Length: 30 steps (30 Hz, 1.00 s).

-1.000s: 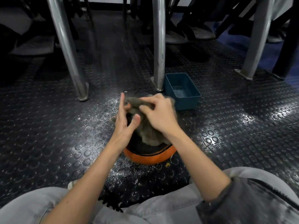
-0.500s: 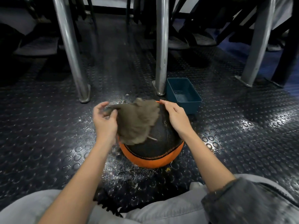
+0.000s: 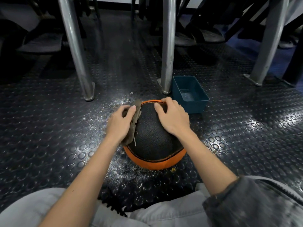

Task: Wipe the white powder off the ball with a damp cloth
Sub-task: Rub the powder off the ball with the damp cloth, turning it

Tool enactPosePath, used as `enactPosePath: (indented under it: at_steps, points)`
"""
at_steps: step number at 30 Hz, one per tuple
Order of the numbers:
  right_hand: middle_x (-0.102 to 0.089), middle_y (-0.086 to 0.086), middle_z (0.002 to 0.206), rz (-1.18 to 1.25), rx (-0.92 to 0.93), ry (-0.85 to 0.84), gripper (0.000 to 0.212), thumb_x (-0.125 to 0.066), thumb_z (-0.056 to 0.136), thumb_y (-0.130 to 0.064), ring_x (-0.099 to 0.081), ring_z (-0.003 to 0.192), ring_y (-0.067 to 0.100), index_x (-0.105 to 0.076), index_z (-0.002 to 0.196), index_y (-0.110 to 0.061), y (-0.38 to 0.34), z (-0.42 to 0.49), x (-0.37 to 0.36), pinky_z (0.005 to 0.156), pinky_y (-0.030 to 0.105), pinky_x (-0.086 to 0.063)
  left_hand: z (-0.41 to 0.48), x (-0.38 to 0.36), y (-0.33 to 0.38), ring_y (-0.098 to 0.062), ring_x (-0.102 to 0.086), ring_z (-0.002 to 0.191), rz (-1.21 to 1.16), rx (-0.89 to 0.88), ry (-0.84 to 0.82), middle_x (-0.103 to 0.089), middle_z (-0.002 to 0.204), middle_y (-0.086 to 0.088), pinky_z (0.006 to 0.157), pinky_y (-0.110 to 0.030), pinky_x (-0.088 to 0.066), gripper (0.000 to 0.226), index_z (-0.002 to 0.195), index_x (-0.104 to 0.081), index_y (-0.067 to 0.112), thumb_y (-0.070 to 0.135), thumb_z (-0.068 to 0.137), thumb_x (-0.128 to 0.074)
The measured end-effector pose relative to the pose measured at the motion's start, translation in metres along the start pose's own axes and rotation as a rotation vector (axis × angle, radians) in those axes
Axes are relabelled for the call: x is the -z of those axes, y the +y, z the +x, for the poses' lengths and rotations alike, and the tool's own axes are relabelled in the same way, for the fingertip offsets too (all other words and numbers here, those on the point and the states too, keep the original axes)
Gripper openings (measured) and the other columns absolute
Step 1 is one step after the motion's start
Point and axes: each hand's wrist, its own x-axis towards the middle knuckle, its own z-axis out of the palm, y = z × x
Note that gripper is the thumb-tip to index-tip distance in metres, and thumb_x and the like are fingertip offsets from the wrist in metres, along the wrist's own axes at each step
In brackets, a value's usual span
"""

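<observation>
Ball (image 3: 152, 141) location: on the studded floor (image 3: 49, 128), just in front of the person's knees, black panel up, orange band toward the camera.

Grip state:
- Left hand (image 3: 120, 123): fingers curled over the cloth (image 3: 135, 118), pressing it against the ball's left flank.
- Right hand (image 3: 172, 117): fingers lightly bent and spread on the upper right of the ball, holding nothing and steadying it.

Hazards:
1. Roll. A wipe pressed in from the left loads the ball toward the right hand. If that hand lifts, the ball probably rolls toward the blue tub (image 3: 190, 94), which stands just beyond it on the right and appears to hold a shallow layer of water. A knock could slop it.
2. Recontamination. White powder (image 3: 105, 115) lies scattered on the floor round the ball, thickest on the left and the near side. Turning the ball to reach its underside would likely pick powder up again. Loose threads hang from the cloth's lower edge and could drag through it.
3. Missed area. The underside is hidden, so it cannot be told whether powder remains there.

Clearance:
- Far side: a metal leg (image 3: 167, 63) stands just behind the ball, beside the tub.
- Far left: a second leg (image 3: 77, 54), well apart.
- Near side: closed by the knees.
- Left: open floor, the better room for a long stroke.
</observation>
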Motion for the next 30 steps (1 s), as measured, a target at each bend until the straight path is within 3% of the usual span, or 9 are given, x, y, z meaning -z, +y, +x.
enactPosePath:
  at_steps: [3,5,9,13,17,20,26,30]
  points:
    - [-0.028,0.001,0.153,-0.076,-0.042,-0.021,0.045,-0.025,0.097,-0.054,-0.024,0.139,0.033,-0.034,0.140,-0.046,-0.001,-0.002,-0.004,0.110,0.055,-0.023,-0.007,-0.002,0.006,-0.018,-0.053,0.110,0.012,-0.125,0.095,-0.059,0.116,0.000,0.084,-0.025,-0.034,0.027,0.113,-0.064,0.018,0.035,0.097,-0.049]
    - [-0.027,0.000,0.154,-0.059,-0.058,-0.007,0.043,-0.025,0.097,-0.054,-0.024,0.139,0.033,-0.033,0.139,-0.050,0.003,-0.002,-0.001,0.109,0.055,-0.024,-0.019,-0.007,0.008,-0.017,-0.052,0.109,0.017,-0.225,0.142,-0.057,0.116,0.000,0.085,-0.022,-0.031,0.026,0.112,-0.065,0.016,0.031,0.097,-0.052]
    - [-0.036,-0.002,0.149,0.005,-0.055,-0.016,0.041,-0.028,0.097,-0.053,-0.034,0.134,0.029,-0.040,0.136,-0.049,0.012,0.007,0.006,0.106,0.052,-0.031,-0.044,-0.021,0.007,-0.012,-0.040,0.116,0.075,-0.437,0.125,-0.051,0.127,0.000,0.097,-0.023,-0.026,0.043,0.118,-0.064,0.021,0.048,0.088,-0.048]
    - [-0.047,-0.006,0.141,0.112,-0.057,-0.052,0.036,-0.033,0.098,-0.049,-0.043,0.128,0.025,-0.049,0.130,-0.047,0.020,0.020,0.017,0.097,0.038,-0.035,-0.065,-0.046,0.003,-0.024,-0.042,0.117,0.181,-0.745,0.186,-0.052,0.128,-0.011,0.104,-0.030,-0.030,0.037,0.115,-0.068,0.014,0.038,0.089,-0.054]
    - [-0.051,-0.009,0.138,0.181,-0.012,-0.081,0.034,-0.036,0.097,-0.047,-0.044,0.127,0.019,-0.054,0.126,-0.046,0.032,0.021,0.021,0.096,0.035,-0.034,-0.062,-0.057,0.001,-0.026,-0.047,0.109,0.258,-0.905,0.260,-0.057,0.122,-0.008,0.096,-0.038,-0.037,0.029,0.112,-0.062,0.023,0.034,0.086,-0.059]
    - [-0.052,-0.013,0.137,0.216,0.020,-0.064,0.032,-0.039,0.097,-0.047,-0.044,0.127,0.014,-0.056,0.124,-0.045,0.037,0.021,0.020,0.094,0.031,-0.032,-0.052,-0.055,0.007,-0.023,-0.045,0.104,0.216,-0.874,0.255,-0.057,0.119,-0.003,0.089,-0.033,-0.033,0.024,0.105,-0.061,0.028,0.037,0.083,-0.060]
    - [-0.053,-0.013,0.136,0.233,0.021,-0.046,0.032,-0.042,0.096,-0.045,-0.044,0.128,0.014,-0.057,0.123,-0.043,0.038,0.025,0.020,0.100,0.031,-0.031,-0.026,-0.048,0.029,-0.022,-0.047,0.099,0.050,-0.604,0.173,-0.056,0.107,0.003,0.089,-0.042,-0.040,0.032,0.094,-0.073,0.024,0.046,0.078,-0.056]
    - [-0.053,-0.015,0.135,0.270,0.017,-0.033,0.033,-0.042,0.096,-0.045,-0.043,0.127,0.011,-0.058,0.125,-0.041,0.042,0.021,0.022,0.096,0.029,-0.031,0.006,-0.043,0.047,-0.021,-0.051,0.105,-0.006,-0.390,0.072,-0.053,0.100,0.009,0.094,-0.038,-0.038,0.029,0.089,-0.072,0.032,0.052,0.072,-0.060]
